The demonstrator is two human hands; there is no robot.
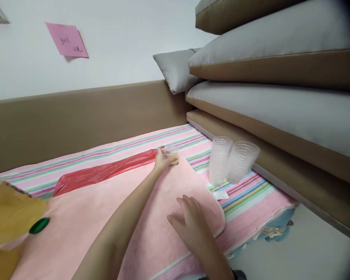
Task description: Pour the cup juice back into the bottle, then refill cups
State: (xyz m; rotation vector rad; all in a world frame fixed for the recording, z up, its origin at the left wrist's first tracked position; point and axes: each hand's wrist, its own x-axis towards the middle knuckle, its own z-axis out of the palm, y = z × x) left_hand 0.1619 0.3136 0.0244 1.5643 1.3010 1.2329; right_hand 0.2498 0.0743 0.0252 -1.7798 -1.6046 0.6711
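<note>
My left hand (163, 160) reaches to the far edge of a pink mat (105, 217), its fingers closed round a small clear plastic cup (172, 151). Above the mat's right part hovers my right hand (191, 217), fingers spread and holding nothing. Two stacks of clear plastic cups, one on the left (220, 161) and one on the right (242, 161), lean together beyond the mat's right edge. A crumpled red plastic bag (105, 171) lies along the far side of the mat, left of my left hand.
Yellow sheets (11, 214) and a green round object (39, 225) are at the left. Stacked cushions (274, 105) rise on the right. A small clear packet (221, 195) lies near the cup stacks on the striped cloth (251, 198).
</note>
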